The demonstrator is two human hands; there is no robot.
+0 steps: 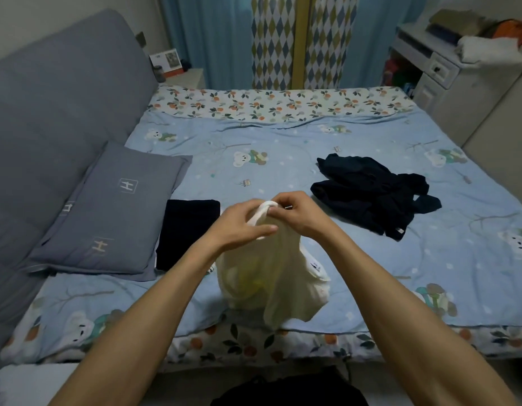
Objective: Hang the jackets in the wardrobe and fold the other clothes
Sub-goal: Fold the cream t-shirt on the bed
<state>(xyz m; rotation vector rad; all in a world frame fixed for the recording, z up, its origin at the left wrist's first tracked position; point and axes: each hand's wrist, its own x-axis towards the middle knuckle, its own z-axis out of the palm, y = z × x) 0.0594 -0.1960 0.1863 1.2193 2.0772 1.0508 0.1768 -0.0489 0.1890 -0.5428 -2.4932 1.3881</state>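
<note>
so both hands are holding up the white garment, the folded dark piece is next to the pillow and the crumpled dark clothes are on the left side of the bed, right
Not quite. The head view shows the crumpled dark clothes on the right side of the bed, not the left. The rest stands: the left hand and right hand hold up the white garment, and the folded dark piece lies beside the pillow.

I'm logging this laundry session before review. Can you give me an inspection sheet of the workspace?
Surface: bed with blue bear-print quilt, floral border.
Job's things: cream garment held up over the near edge; folded dark garment beside the grey pillow; crumpled dark garment lying unfolded at right.
Clutter: nothing seen on the quilt.
Grippers: left hand and right hand both grip the cream garment's top.
Cables: nothing seen.
Surroundings: grey headboard, curtains, white desk piled with items.
</note>
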